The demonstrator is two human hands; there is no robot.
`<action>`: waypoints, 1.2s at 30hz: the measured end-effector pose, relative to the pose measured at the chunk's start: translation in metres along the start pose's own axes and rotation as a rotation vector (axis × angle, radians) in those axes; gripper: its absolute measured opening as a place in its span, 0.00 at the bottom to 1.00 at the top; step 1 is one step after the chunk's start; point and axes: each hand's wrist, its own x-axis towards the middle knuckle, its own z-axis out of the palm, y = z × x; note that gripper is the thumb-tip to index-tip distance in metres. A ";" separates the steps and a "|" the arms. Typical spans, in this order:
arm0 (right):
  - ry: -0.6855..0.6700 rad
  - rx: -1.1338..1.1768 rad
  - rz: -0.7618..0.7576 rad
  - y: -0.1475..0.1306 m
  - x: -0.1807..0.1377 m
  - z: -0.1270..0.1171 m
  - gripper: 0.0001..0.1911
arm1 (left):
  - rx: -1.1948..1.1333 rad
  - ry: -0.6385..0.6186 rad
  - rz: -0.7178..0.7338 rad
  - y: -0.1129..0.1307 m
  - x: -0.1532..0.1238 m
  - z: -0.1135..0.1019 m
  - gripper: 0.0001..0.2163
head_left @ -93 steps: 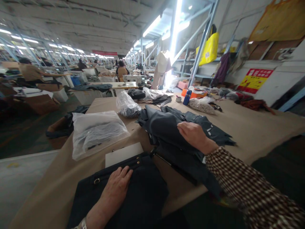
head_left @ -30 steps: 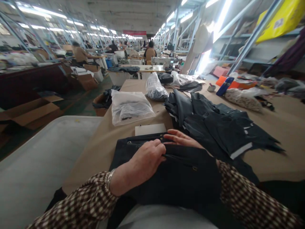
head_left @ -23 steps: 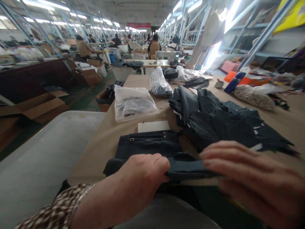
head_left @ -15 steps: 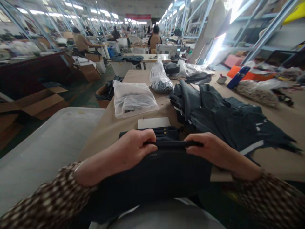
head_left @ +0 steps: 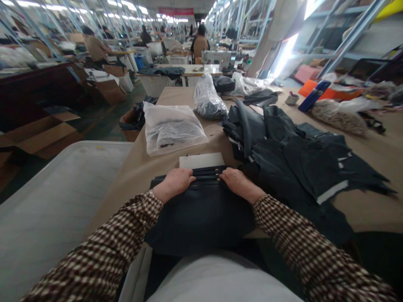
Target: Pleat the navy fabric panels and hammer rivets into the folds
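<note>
A dark navy garment (head_left: 204,214) lies on top of a stack at the near end of the table, its lower part hanging over the front edge. My left hand (head_left: 178,182) is closed on the left part of its upper edge. On the right part of that edge, my right hand (head_left: 241,183) pinches the cloth beside a row of small gold buttons (head_left: 217,174). Between my hands, several folded edges of the stack show in steps. Just behind the stack lies a flat white board (head_left: 201,160).
A clear plastic bag (head_left: 174,130) lies farther back on the brown-covered table (head_left: 126,176). Dark cut cloth pieces (head_left: 292,155) are heaped to the right. At left stands a large white bin (head_left: 63,188), with cardboard boxes beyond. Other people sit at machines farther off.
Both hands have moved forward and down with the garment's upper edge, from above the table onto the stack. More of the garment now lies on the tabletop.
</note>
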 end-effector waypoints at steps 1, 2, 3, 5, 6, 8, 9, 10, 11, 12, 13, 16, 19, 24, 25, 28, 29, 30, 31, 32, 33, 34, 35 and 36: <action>-0.006 -0.012 -0.006 0.000 0.001 -0.001 0.16 | 0.007 -0.002 0.001 0.000 0.000 0.000 0.16; -0.011 -0.023 -0.012 0.000 0.001 -0.002 0.16 | 0.016 0.000 0.005 0.000 0.000 -0.001 0.16; -0.013 -0.033 -0.019 0.000 0.001 -0.003 0.15 | 0.024 0.004 0.010 0.002 -0.001 -0.003 0.15; -0.015 -0.050 -0.032 -0.002 0.002 -0.004 0.12 | 0.055 0.037 0.013 0.011 -0.005 -0.006 0.14; -0.014 -0.054 -0.033 -0.003 0.003 -0.004 0.12 | 0.082 0.079 0.020 0.017 -0.008 -0.006 0.13; -0.001 -0.054 -0.006 -0.006 0.005 -0.003 0.12 | 0.150 0.225 0.066 0.035 -0.014 -0.004 0.11; 0.012 -0.048 0.019 -0.007 0.006 -0.003 0.13 | 0.162 0.282 0.138 0.044 -0.017 0.000 0.11; 0.028 -0.040 0.045 -0.009 0.006 -0.003 0.14 | 0.155 0.305 0.223 0.052 -0.020 0.006 0.13; 0.047 -0.030 0.073 -0.011 0.003 -0.004 0.14 | 0.151 0.311 0.294 0.059 -0.021 0.014 0.15; 0.061 -0.021 0.101 -0.014 -0.001 -0.007 0.14 | 0.154 0.306 0.345 0.064 -0.023 0.024 0.17; 0.088 -0.003 0.120 -0.016 -0.009 -0.011 0.13 | 0.170 0.319 0.364 0.066 -0.023 0.034 0.19; 0.306 0.121 0.070 -0.012 -0.050 -0.029 0.10 | 0.222 0.425 0.389 0.057 -0.022 0.066 0.20; 0.606 0.219 0.081 0.030 -0.112 -0.038 0.11 | 0.210 0.517 0.451 0.035 -0.015 0.086 0.18; 0.394 0.033 0.704 0.164 -0.218 -0.006 0.15 | 0.174 0.576 0.494 0.012 0.002 0.091 0.20; 0.332 0.028 0.712 0.187 -0.233 0.004 0.15 | 0.169 0.579 0.499 0.010 0.004 0.089 0.20; 0.194 0.039 0.624 0.230 -0.256 0.029 0.22 | 0.147 0.588 0.504 0.008 0.010 0.086 0.21; 0.168 0.044 0.583 0.237 -0.258 0.034 0.26 | 0.139 0.581 0.496 0.007 0.011 0.085 0.21; 0.151 0.049 0.545 0.241 -0.259 0.038 0.29 | 0.130 0.571 0.486 0.007 0.012 0.084 0.20; 0.141 0.054 0.510 0.243 -0.259 0.040 0.31 | 0.122 0.559 0.476 0.008 0.012 0.083 0.20; 0.137 0.062 0.482 0.245 -0.258 0.042 0.32 | 0.114 0.548 0.467 0.008 0.012 0.082 0.20; 0.138 0.071 0.461 0.245 -0.258 0.043 0.32 | 0.106 0.536 0.461 0.009 0.011 0.081 0.19; 0.143 0.080 0.454 0.246 -0.258 0.043 0.30 | 0.098 0.529 0.455 0.010 0.011 0.080 0.19; 0.152 0.087 0.461 0.247 -0.258 0.044 0.27 | 0.091 0.532 0.448 0.011 0.010 0.079 0.19; 0.167 0.094 0.480 0.248 -0.260 0.043 0.23 | 0.087 0.533 0.439 0.011 0.009 0.079 0.18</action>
